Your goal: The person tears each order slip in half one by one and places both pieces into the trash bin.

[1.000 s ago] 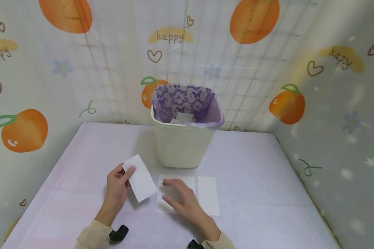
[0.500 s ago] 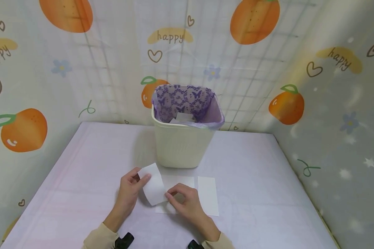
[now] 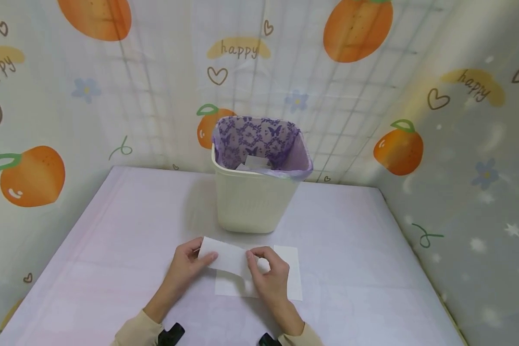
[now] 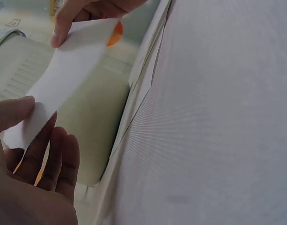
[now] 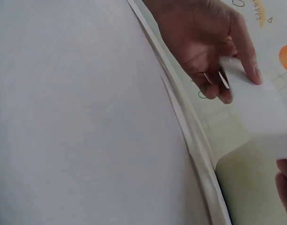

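Note:
A white rectangular sheet of paper (image 3: 227, 255) is stretched between both hands, slightly bowed, a little above the table. My left hand (image 3: 186, 264) pinches its left end, thumb on the near face and fingers behind, as the left wrist view also shows. At the other end, my right hand (image 3: 271, 276) pinches the paper between thumb and forefinger. Below the hands a white sheet (image 3: 229, 284) lies flat on the table, partly covered by the held paper and the right hand. Beside it rests a narrower white sheet (image 3: 294, 274), partly behind the right hand.
A cream bin (image 3: 255, 202) with a purple patterned liner (image 3: 259, 134) stands behind the hands, white pieces of paper (image 3: 257, 162) inside it. The table (image 3: 354, 250) has a pale cloth. Curtains printed with oranges (image 3: 398, 149) enclose the back and sides.
The left hand has moved right with the paper, which has turned from steeply slanted to nearly level. The right hand, earlier open above the flat sheet, has taken the paper's other end and moved right.

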Available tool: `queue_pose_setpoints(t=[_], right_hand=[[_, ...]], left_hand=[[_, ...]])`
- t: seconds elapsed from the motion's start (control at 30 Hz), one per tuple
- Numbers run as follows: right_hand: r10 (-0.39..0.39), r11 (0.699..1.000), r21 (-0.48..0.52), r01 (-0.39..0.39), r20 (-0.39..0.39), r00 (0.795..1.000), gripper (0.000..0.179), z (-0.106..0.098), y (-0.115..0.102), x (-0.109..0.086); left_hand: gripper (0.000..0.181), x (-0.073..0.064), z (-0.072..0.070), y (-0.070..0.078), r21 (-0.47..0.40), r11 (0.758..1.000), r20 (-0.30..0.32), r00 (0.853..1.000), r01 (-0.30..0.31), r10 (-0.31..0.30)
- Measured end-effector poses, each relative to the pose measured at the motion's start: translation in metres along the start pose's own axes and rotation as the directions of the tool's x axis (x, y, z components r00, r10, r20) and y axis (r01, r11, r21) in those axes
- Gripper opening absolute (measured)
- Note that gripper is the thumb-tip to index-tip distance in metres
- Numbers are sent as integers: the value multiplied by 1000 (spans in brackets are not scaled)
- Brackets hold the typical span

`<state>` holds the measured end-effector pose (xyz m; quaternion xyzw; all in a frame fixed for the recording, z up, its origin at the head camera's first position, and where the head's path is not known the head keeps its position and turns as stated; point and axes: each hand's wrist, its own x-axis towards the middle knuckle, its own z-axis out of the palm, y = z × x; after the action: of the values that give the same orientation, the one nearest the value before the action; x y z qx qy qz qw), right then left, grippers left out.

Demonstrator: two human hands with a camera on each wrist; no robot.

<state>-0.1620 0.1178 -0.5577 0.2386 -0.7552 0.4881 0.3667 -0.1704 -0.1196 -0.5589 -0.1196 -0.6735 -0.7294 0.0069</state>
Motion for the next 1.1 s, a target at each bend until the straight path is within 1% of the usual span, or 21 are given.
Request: queue_pose_setpoints(t=[0.07, 0.17, 0.23, 0.3, 0.43, 0.57, 0.67, 0.83, 0.93, 1.1], right_hand=[[-14, 1000, 20, 13, 24, 1000, 10, 0, 0, 1], [-24, 999, 47, 21, 74, 997, 10, 1, 0, 1], [-19, 999, 46, 15, 102, 995, 11, 2, -1, 1], [-13, 999, 39, 8, 118, 993, 14, 2, -2, 1], [-1, 1000, 31, -3, 128, 992, 16, 1, -4, 0], [4, 999, 43, -12, 170, 985, 14, 1, -4, 0], [-4, 999, 43, -5, 205, 979, 16, 1, -2, -1], [-46, 998, 61, 33, 237, 970, 17, 2, 1, -3], [-62, 997, 67, 46, 243, 968, 18, 2, 1, -4], [-76, 996, 64, 63, 229, 970, 18, 2, -1, -2]], left_hand=[[18, 0, -1, -1, 40, 999, 14, 999, -30, 30], [10, 1, -2, -2, 105, 990, 19, 995, -95, 93], [6, 2, -3, -4, 126, 983, 28, 991, -136, 134], [5, 2, -3, -4, 140, 977, 39, 987, -162, 158], [9, 2, -2, -4, 139, 976, 78, 985, -166, 156], [8, 1, 0, -2, 152, 976, 96, 985, -156, 142], [8, 1, 1, -2, 156, 977, 103, 986, -144, 129], [11, 1, 2, -4, 166, 977, 122, 986, -134, 115], [9, 0, 2, -5, 173, 976, 130, 985, -134, 112], [6, 1, 1, -5, 190, 973, 142, 984, -132, 106]])
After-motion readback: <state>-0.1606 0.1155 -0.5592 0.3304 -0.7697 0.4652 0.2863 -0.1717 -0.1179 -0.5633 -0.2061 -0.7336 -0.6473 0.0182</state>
